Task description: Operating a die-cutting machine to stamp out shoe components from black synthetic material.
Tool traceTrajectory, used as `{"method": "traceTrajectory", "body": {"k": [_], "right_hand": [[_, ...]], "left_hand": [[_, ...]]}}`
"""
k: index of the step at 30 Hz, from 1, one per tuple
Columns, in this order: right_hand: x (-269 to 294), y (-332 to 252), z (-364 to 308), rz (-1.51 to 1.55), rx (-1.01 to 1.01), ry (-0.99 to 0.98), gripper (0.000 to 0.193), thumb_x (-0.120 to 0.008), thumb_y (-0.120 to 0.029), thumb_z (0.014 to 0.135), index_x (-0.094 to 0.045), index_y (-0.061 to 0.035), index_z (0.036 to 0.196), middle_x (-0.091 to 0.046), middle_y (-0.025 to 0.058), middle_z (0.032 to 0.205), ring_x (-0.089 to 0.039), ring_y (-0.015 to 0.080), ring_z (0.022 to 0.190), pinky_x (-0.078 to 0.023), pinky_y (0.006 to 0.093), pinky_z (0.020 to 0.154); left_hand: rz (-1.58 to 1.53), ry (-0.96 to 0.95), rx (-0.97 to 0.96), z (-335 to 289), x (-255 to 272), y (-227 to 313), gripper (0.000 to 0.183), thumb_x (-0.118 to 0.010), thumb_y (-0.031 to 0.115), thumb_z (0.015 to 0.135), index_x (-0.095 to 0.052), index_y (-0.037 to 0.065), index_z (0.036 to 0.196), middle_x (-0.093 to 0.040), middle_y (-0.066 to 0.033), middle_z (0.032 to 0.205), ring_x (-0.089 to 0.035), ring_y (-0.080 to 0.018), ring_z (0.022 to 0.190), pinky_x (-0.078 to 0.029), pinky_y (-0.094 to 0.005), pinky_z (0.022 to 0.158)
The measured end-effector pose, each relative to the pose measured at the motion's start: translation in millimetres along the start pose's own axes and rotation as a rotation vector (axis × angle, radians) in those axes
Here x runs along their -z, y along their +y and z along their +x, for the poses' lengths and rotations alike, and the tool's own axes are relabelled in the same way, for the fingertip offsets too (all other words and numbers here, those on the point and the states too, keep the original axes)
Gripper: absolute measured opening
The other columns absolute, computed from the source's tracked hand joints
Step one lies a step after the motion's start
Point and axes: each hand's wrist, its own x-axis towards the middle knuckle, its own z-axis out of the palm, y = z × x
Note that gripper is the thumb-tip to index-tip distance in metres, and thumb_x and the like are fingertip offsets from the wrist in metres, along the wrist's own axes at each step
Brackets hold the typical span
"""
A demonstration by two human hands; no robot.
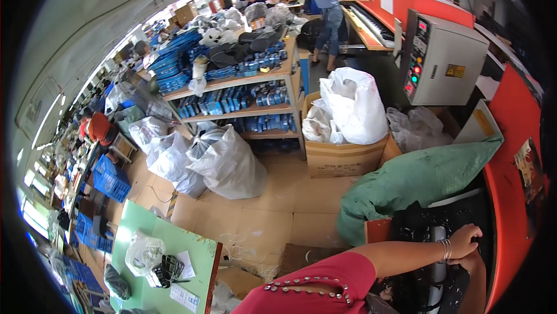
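My left hand (463, 242), with bangles at the wrist, reaches across to the right over a dark surface (412, 221) flecked with white, beside a red machine panel (513, 192). Its fingers curl inward, and whatever they grip is too dark to make out. Just below it, touching or nearly so, is my right hand (471, 262), its fingers mostly hidden. Under my left wrist lies a pale roller-like bar (438, 236), partly covered by the arm. A green cloth or sheet (418, 178) drapes along the far side of this dark surface.
A cardboard box (342, 160) with white plastic bags stands ahead, near a grey control cabinet (449, 59). Shelves (232, 114) hold blue metal pieces. Full sacks (226, 163) sit on the floor; a green table (133, 221) is at left. A person (329, 12) works at a far machine.
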Motion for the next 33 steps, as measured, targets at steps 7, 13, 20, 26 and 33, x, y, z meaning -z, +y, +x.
{"method": "traceTrajectory", "body": {"k": [7, 13, 20, 26, 33], "right_hand": [[0, -29, 0, -0.01, -0.152, -0.045, 0.065, -0.084, -0.001, 0.048, -0.059, 0.0022, 0.108, -0.068, 0.0118, 0.097, -0.065, 0.0215, 0.088, -0.053, 0.0342, 0.077], [16, -27, 29, -0.152, -0.043, 0.054, 0.064, -0.081, -0.006, 0.048, -0.058, 0.0033, 0.107, -0.066, 0.0118, 0.087, -0.065, 0.0214, 0.081, -0.053, 0.0341, 0.071], [36, 27, -31, 1.113, 0.179, 0.747, 0.056, -0.071, -0.025, 0.079, -0.04, -0.005, 0.122, -0.059, 0.0177, 0.104, -0.064, 0.0276, 0.089, -0.052, 0.0399, 0.076], [-5, 69, -31, 1.823, 0.128, 1.09, 0.031, -0.06, -0.025, 0.093, -0.052, 0.0001, 0.11, -0.056, 0.0136, 0.103, -0.058, 0.0283, 0.096, -0.047, 0.0382, 0.092], [-23, 75, -92, -0.534, -0.133, 0.905, 0.078, -0.081, -0.038, 0.068, -0.049, -0.0114, 0.134, -0.033, 0.0269, 0.144, -0.03, 0.0384, 0.137, -0.027, 0.0447, 0.111]], "left_hand": [[-0.152, -0.074, 0.313, -18, 3, -32, 0.066, -0.044, 0.035, 0.095, -0.02, 0.003, 0.147, -0.055, -0.0257, 0.12, -0.055, -0.0403, 0.109, -0.038, -0.0397, 0.101], [0.644, -0.367, -0.107, -10, 49, -36, 0.052, -0.044, 0.026, 0.093, -0.038, -0.002, 0.136, -0.056, -0.0203, 0.122, -0.055, -0.0384, 0.102, -0.038, -0.047, 0.098], [0.962, -0.584, -0.226, 25, 58, -68, 0.039, -0.054, 0.026, 0.088, -0.057, 0.006, 0.122, -0.049, -0.0129, 0.135, -0.04, -0.0313, 0.131, -0.028, -0.0528, 0.106], [0.823, -0.593, -0.438, 30, 15, -63, 0.032, -0.06, 0.02, 0.084, -0.065, 0.008, 0.113, -0.055, -0.0061, 0.124, -0.043, -0.0283, 0.127, -0.025, -0.0526, 0.108], [0.635, -0.624, -0.423, 18, 34, -91, 0.024, -0.065, 0.015, 0.082, -0.07, 0.01, 0.104, -0.058, -0.0052, 0.101, -0.051, -0.0269, 0.118, -0.033, -0.046, 0.106]]}}
